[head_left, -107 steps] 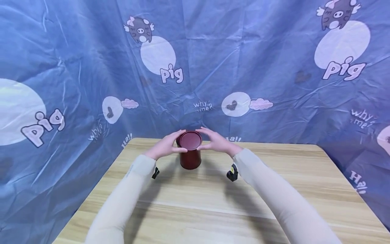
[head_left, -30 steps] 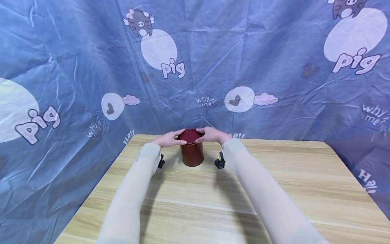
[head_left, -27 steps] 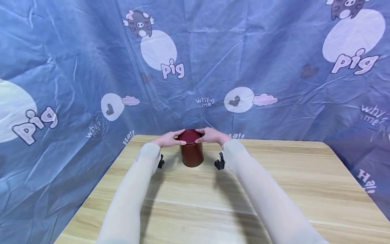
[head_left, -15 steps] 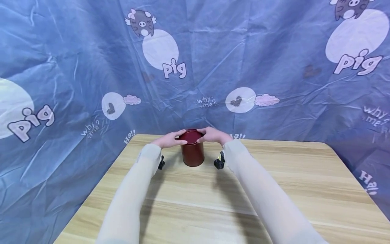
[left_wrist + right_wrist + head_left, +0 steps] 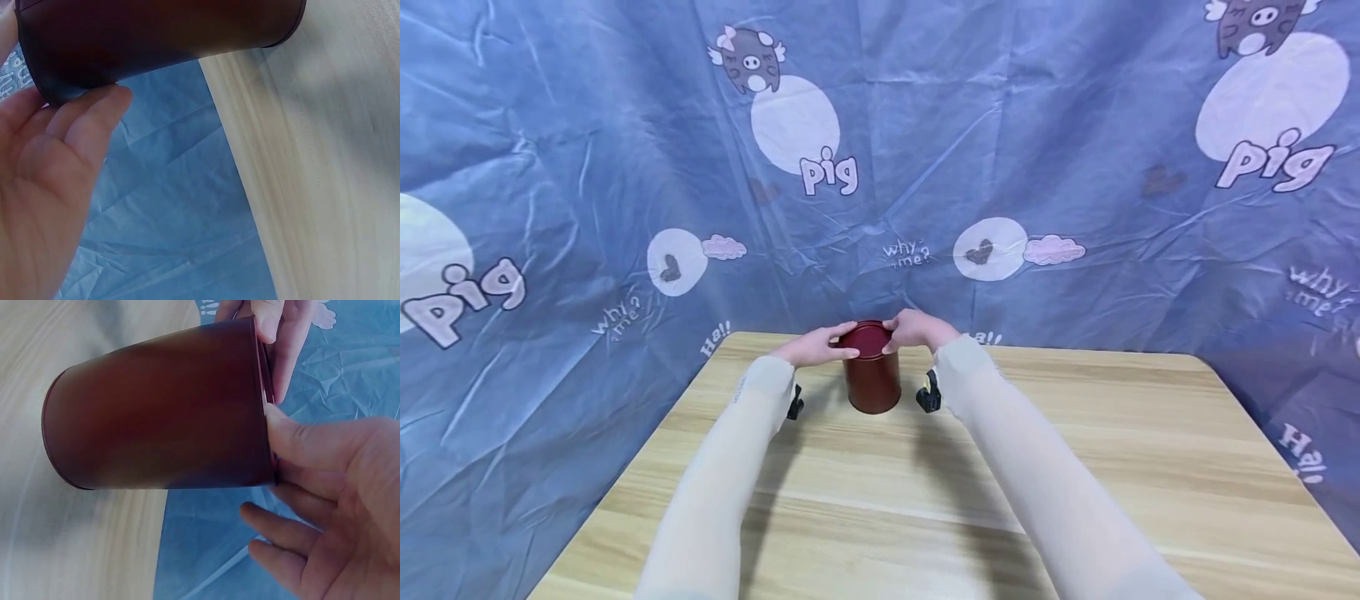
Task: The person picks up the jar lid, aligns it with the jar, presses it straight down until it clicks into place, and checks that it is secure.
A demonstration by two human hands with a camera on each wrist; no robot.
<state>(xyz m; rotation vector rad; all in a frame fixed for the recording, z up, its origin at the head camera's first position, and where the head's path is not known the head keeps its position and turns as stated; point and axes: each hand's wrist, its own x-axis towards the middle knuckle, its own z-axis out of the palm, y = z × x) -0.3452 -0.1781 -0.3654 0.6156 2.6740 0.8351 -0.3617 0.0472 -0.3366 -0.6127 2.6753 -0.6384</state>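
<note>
A dark red cylindrical tin (image 5: pixel 874 387) stands upright near the table's back edge, its round lid (image 5: pixel 867 339) facing up. My left hand (image 5: pixel 815 346) holds the tin's top rim from the left, thumb in front and fingers behind. From the right, my right hand (image 5: pixel 917 327) pinches the rim. In the right wrist view, the thumb (image 5: pixel 294 437) presses at the lid's edge while two fingers (image 5: pixel 281 540) hang free below. The left wrist view shows left fingertips (image 5: pixel 115 100) against the tin's top end.
A light wooden table (image 5: pixel 880 517) lies under the tin. Behind it and to both sides hangs a blue printed cloth (image 5: pixel 910 150). Black wrist cameras sit below the left sleeve (image 5: pixel 722 467) and the right sleeve (image 5: pixel 1037 475).
Since 3.6 s ago both hands have closed in on the rim. In the last half second my right hand and wrist have shifted slightly left, while my left hand stays nearly still.
</note>
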